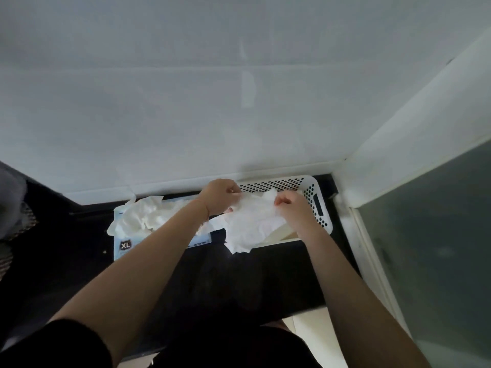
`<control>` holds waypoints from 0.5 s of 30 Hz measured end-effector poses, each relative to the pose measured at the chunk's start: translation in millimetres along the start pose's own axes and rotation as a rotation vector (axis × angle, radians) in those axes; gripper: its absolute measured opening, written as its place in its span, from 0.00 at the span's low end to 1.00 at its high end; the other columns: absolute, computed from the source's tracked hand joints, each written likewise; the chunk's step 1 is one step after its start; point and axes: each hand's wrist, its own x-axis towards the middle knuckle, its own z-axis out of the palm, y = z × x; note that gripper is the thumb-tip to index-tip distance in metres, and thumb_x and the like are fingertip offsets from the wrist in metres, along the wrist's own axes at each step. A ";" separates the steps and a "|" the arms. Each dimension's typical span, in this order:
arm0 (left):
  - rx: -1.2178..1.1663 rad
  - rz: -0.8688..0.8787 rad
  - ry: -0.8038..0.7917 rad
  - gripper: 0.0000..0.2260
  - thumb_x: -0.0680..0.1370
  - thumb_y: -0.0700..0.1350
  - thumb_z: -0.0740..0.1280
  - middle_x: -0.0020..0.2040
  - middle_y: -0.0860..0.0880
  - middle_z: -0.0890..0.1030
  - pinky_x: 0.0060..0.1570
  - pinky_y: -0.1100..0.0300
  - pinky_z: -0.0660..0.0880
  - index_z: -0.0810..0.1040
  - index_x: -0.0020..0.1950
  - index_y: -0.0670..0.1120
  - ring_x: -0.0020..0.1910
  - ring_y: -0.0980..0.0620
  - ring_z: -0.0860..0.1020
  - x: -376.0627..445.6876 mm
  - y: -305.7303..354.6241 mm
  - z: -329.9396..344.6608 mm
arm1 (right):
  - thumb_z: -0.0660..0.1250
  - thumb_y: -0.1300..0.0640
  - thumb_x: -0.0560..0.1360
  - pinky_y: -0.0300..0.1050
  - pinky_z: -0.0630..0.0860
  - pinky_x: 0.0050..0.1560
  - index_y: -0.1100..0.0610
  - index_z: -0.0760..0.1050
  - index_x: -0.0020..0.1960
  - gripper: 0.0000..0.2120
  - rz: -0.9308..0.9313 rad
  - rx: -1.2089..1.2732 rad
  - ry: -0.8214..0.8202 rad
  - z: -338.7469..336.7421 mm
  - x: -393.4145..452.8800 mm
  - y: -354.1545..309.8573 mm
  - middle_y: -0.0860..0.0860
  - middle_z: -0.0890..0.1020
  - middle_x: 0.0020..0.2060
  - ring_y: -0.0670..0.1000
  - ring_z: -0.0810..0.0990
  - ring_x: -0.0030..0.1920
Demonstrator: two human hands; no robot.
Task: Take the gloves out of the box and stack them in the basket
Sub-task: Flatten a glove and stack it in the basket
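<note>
Desk (pixel 265 274): dark, set against a white wall.
Basket (pixel 322 208): white, perforated, at the right end of the desk.
Box (pixel 125 247): pale blue, marked XL, left of the basket; crumpled white gloves (pixel 138 216) spill from its top.
Held glove (pixel 252 224): thin white film, stretched over the basket's near rim. Judged very light, limp, clingy, easily torn; best taken at the cuff edge with two pinches and laid flat.
Left hand (pixel 219 196): pinches the glove's upper edge.
Right hand (pixel 291 205): curled, gripping the opposite edge.
</note>
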 end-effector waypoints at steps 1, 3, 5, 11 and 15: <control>0.031 0.004 0.006 0.03 0.78 0.42 0.67 0.42 0.48 0.80 0.33 0.66 0.75 0.79 0.46 0.48 0.36 0.50 0.80 10.7 7.2 9.2 | 0.59 0.68 0.76 0.38 0.73 0.43 0.57 0.79 0.49 0.11 0.011 -0.010 -0.008 -6.8 8.0 10.1 0.47 0.79 0.46 0.48 0.77 0.46; 0.160 0.020 0.035 0.05 0.78 0.44 0.65 0.46 0.48 0.82 0.41 0.60 0.77 0.79 0.45 0.53 0.39 0.49 0.80 25.2 14.7 22.0 | 0.59 0.67 0.75 0.39 0.74 0.44 0.54 0.81 0.48 0.13 0.020 -0.035 -0.018 -13.7 18.3 25.4 0.44 0.80 0.48 0.46 0.78 0.46; 0.290 0.043 0.060 0.06 0.79 0.46 0.64 0.50 0.49 0.82 0.49 0.56 0.77 0.81 0.49 0.54 0.46 0.48 0.79 41.3 21.7 37.0 | 0.58 0.67 0.76 0.38 0.73 0.41 0.52 0.81 0.48 0.16 0.004 -0.066 -0.033 -24.2 31.0 39.6 0.44 0.81 0.52 0.45 0.78 0.44; 0.511 0.066 0.070 0.12 0.81 0.46 0.60 0.58 0.52 0.81 0.52 0.53 0.76 0.79 0.58 0.58 0.55 0.46 0.79 72.0 30.0 73.4 | 0.56 0.67 0.78 0.32 0.70 0.42 0.53 0.81 0.56 0.19 -0.053 -0.216 -0.068 -45.2 59.4 68.3 0.49 0.79 0.61 0.47 0.77 0.55; 0.658 0.129 0.097 0.15 0.79 0.39 0.58 0.55 0.46 0.81 0.42 0.54 0.73 0.78 0.61 0.52 0.50 0.40 0.79 82.7 30.6 96.2 | 0.57 0.68 0.79 0.36 0.68 0.53 0.55 0.78 0.63 0.19 -0.091 -0.356 -0.068 -49.0 69.8 78.5 0.51 0.76 0.63 0.50 0.75 0.60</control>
